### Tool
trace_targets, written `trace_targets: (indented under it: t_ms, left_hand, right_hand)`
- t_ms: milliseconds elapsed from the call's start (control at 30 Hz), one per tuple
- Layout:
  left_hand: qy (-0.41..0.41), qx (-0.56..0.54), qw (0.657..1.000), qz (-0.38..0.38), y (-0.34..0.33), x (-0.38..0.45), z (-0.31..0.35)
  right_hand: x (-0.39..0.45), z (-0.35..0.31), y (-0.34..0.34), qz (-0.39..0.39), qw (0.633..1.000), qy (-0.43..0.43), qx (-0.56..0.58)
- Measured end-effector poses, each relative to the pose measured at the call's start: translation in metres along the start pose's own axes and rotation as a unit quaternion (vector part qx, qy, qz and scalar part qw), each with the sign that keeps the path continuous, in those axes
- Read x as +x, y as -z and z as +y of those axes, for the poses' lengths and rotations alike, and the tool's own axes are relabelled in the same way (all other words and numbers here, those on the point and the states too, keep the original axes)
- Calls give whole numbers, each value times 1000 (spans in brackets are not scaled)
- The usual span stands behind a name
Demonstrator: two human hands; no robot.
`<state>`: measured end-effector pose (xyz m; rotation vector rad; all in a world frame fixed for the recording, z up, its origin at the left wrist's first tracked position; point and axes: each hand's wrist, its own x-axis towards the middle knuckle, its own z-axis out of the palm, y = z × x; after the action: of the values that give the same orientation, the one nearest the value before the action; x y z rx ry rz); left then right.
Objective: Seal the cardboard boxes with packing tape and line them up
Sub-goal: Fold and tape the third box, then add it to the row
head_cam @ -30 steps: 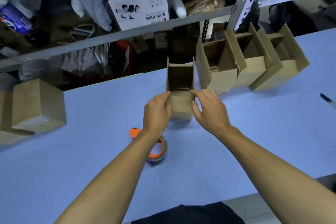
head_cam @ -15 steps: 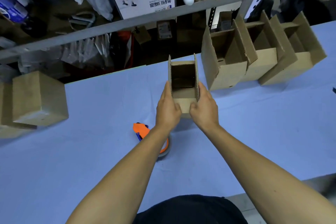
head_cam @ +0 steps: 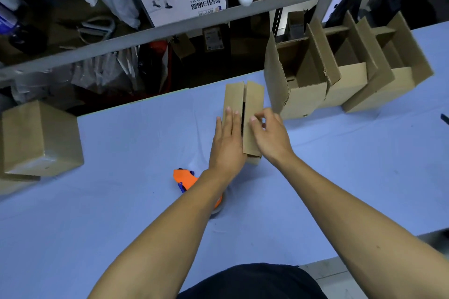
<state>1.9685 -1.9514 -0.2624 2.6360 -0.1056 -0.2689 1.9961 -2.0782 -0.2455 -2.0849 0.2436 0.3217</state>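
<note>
A small cardboard box (head_cam: pixel 252 104) stands in the middle of the blue table (head_cam: pixel 121 201), its two long top flaps folded down with a narrow dark gap between them. My left hand (head_cam: pixel 228 143) lies flat on the left flap, fingers straight. My right hand (head_cam: pixel 269 138) rests on the right flap with fingers loosely bent. An orange tape dispenser (head_cam: pixel 187 178) lies on the table under my left forearm, partly hidden.
Three open boxes (head_cam: pixel 301 97) with raised flaps stand in a row at the back right. A closed box (head_cam: pixel 38 138) sits at the left edge. Behind the table runs a cluttered metal shelf (head_cam: pixel 170 29) holding a white product carton.
The box's two side flaps, upright before, are now folded down over the opening. My hands moved from the front of the box onto its top flaps.
</note>
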Motion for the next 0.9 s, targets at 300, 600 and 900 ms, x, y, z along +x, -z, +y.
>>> trace_targets:
  t_ms: [300,600,900]
  left_hand:
    - [-18,-235,958,-163,35,6,-34]
    - [64,-219,973,9,2,29,-24]
    - [158,-449,879,-37,-7,32,-36]
  right_hand:
    - [8,19,-10,-51,985,-88,138]
    - [11,23,-18,-78,988,-85,105]
    - [13,29,-24,-80,987,-64,121]
